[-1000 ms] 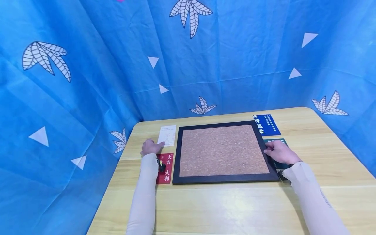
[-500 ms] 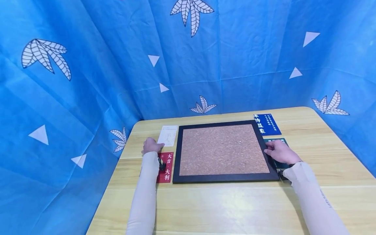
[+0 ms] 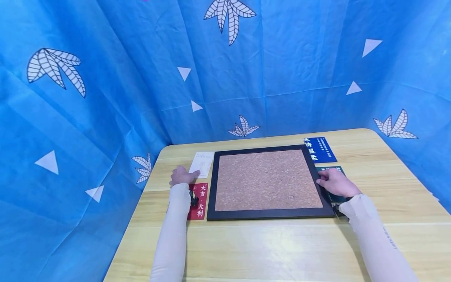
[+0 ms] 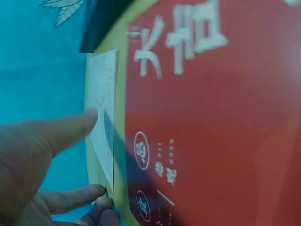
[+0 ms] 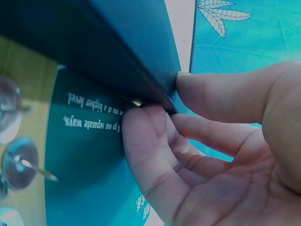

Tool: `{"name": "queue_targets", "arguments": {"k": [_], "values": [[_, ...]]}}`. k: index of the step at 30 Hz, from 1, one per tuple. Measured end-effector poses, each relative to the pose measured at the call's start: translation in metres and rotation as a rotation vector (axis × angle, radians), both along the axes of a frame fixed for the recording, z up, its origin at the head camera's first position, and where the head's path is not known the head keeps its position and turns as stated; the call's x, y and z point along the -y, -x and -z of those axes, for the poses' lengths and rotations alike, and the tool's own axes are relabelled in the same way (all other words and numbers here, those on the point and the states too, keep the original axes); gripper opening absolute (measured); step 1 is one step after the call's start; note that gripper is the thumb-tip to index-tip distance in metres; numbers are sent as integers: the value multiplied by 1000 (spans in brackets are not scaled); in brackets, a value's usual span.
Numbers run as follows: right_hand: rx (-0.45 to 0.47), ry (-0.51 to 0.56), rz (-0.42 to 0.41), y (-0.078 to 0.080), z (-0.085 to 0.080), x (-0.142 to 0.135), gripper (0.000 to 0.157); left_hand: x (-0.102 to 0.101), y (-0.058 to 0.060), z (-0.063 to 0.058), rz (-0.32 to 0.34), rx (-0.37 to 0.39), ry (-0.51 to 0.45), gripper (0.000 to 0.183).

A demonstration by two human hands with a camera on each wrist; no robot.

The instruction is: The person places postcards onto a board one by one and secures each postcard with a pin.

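Observation:
A cork board [image 3: 267,180] with a black frame lies in the middle of the table. My right hand [image 3: 336,182] holds its right edge: in the right wrist view the thumb [image 5: 225,96] presses the frame [image 5: 136,42] and curled fingers [image 5: 146,136] reach its underside. Under that hand lies a dark green card [image 5: 89,141]. My left hand [image 3: 182,176] is at a white card [image 3: 202,163] left of the board. Its extended thumb [image 4: 70,129] lies over that card, with the other fingertips near the card's corner; contact is unclear. A red card [image 3: 201,201] lies below the left wrist.
A blue card [image 3: 318,149] lies behind the green one, touching or close to the board's right edge. Several thumbtacks [image 5: 21,162] lie beside the green card. A blue curtain [image 3: 264,78] hangs behind and left of the wooden table [image 3: 260,250].
The white card has shifted slightly right and nearer to me, with a small motion of my left thumb. The board and my right hand have stayed in place.

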State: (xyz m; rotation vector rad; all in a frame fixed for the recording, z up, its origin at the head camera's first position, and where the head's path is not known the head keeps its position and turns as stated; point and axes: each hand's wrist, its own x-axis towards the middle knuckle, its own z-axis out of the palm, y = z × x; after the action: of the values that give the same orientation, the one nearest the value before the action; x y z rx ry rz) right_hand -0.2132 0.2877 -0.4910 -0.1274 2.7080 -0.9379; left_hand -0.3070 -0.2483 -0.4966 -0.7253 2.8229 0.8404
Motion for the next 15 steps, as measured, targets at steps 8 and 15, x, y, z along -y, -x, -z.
{"name": "queue_targets", "arguments": {"k": [8,15], "values": [[-19,11,-5,0,1,-1,42,-6,3,-3,16,9,42,68],[-57,11,-19,2,4,-1,32,0,6,2,-9,40,-32,69]]}}
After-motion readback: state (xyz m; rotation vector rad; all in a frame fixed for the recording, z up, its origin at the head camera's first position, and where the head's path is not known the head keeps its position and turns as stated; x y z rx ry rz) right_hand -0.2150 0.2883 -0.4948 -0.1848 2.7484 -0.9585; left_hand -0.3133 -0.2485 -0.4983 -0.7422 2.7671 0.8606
